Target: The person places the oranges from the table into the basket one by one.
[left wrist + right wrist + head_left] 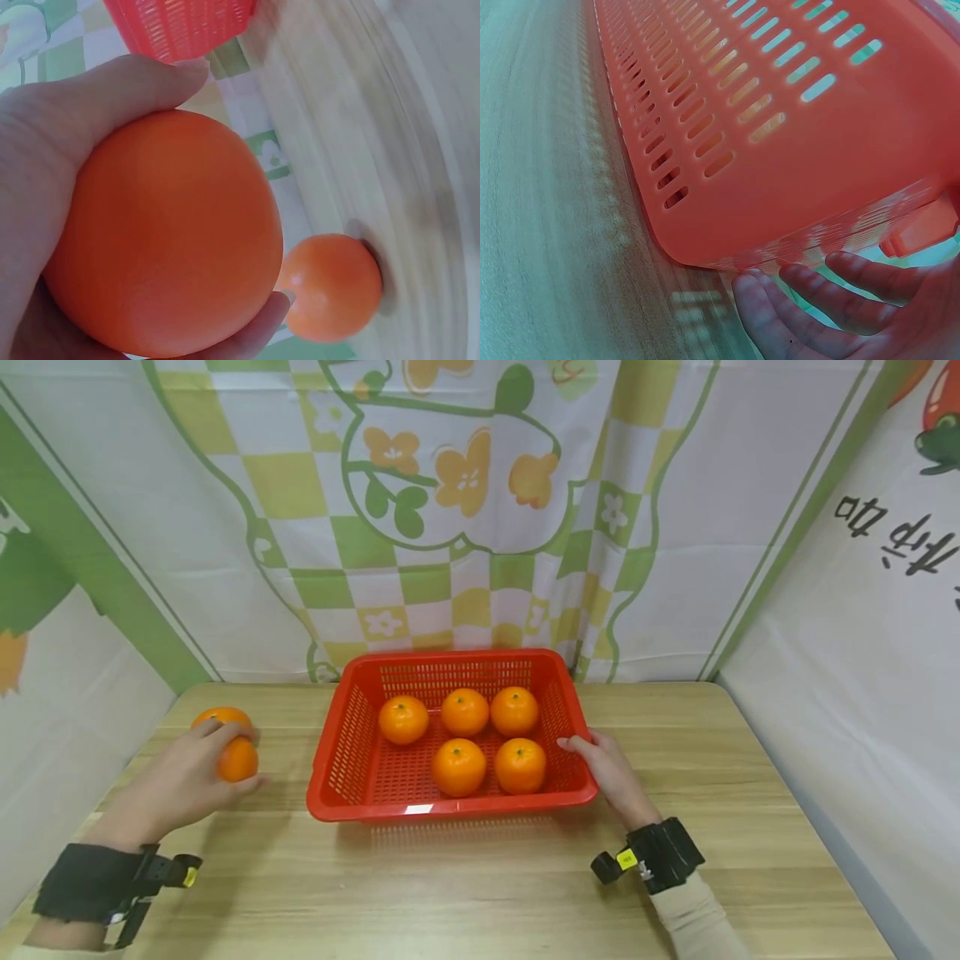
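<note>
In the head view my left hand [176, 781] holds an orange [237, 760] at the left of the table, its thumb and fingers wrapped round the fruit. A second orange [334, 287] rests on the table just beyond it in the left wrist view, partly hidden by the hand in the head view. My right hand [613, 777] grips the right rim of a red plastic basket [495, 805], thumb over the edge. In the right wrist view its fingers lie against the basket's outer side. Several oranges [459, 767] sit inside the basket, towards its back and right.
The wooden table [420, 893] carries the basket near its back edge. Behind it hangs a patterned cloth [457, 593], with white panels at the left and right sides. A black wrist strap [663, 853] with a small camera is on each arm.
</note>
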### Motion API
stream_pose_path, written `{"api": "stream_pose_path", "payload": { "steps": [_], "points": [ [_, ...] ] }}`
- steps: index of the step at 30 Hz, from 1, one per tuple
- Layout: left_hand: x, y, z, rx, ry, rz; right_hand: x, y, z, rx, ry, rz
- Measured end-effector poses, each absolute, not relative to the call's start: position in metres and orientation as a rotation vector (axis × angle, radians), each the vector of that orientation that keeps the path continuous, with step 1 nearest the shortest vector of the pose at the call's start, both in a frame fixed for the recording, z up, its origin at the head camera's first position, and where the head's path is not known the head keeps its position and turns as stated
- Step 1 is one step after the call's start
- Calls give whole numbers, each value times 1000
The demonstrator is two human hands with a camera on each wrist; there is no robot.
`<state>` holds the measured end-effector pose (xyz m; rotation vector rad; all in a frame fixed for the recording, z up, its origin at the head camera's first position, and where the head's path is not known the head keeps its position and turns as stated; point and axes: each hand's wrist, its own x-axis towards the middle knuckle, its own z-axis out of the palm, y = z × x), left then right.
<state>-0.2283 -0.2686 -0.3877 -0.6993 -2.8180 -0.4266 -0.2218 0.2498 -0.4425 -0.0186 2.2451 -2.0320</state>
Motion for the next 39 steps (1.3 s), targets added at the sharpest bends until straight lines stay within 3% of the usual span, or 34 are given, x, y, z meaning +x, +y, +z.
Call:
{"api": "stream_pose_path", "payload": {
  "steps": [39],
  "points": [
    [-240,-227,-370,-801,-2718,-355,-221,250,-441,-8,2261,-1999]
  ]
}}
